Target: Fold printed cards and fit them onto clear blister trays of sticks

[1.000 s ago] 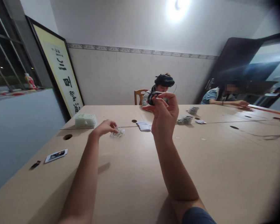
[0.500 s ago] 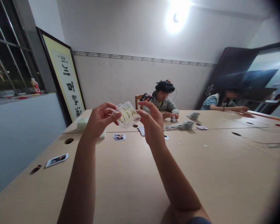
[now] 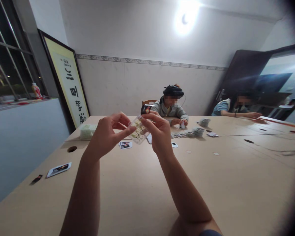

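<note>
Above the table, a clear plastic box (image 3: 139, 130) with yellowish-white fishing hooks inside is held tilted between both hands. My left hand (image 3: 107, 134) grips its left side, thumb across the front and fingers curled behind. A small black printed label (image 3: 147, 109) stands up at the fingertips of my right hand (image 3: 159, 129), which is closed on it against the box's upper right corner. Whether the label's lower edge touches the box is hidden by my fingers. Behind and below, several printed cards (image 3: 125, 145) lie on the table.
On the left lie a white packet of cards (image 3: 59, 169) and a dark label (image 3: 36, 179). Stacked clear boxes (image 3: 87, 131) stand at far left. Across the table (image 3: 137, 196), a person (image 3: 171, 106) handles a small item beside rows of boxes (image 3: 195, 132); another person (image 3: 232, 106) sits farther right.
The box has tilted and moved slightly right and down. My right hand's fingers have closed in, bringing the black label from behind the hand to the box's top corner.
</note>
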A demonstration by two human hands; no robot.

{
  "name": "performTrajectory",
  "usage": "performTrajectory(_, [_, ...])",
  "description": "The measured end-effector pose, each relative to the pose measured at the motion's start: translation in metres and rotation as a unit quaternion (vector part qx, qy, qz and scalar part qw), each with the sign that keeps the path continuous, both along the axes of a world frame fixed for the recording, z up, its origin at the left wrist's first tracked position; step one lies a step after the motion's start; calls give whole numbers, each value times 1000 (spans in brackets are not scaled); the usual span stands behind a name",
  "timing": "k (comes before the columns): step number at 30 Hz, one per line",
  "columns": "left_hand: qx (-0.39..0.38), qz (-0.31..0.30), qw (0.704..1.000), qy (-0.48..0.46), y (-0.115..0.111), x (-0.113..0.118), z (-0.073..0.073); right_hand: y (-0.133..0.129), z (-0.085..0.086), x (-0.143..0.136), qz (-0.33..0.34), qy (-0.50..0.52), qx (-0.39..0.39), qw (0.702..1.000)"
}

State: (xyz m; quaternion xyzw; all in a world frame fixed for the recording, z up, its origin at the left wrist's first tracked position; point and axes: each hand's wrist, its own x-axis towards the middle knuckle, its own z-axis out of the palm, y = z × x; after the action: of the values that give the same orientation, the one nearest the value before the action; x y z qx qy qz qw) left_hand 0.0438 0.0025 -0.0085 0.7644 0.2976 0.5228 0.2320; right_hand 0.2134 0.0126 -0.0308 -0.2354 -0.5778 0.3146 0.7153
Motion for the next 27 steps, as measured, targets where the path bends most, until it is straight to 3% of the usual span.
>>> performTrajectory(5, [52,22,997,-50,-7,1,3,-11,1,-1,-8,-39,7,999])
performTrajectory(12, [34,-5,994,-104,-8,9,2,-28,4,-5,-103,-118,61,986])
performTrajectory(20, [39,4,981,-192,-4,17,-2,-31,1,-6,-35,-84,46,995])
performTrajectory(27, [10,11,976,-218,-5,23,-4,-33,0,-5,-81,-100,39,991])
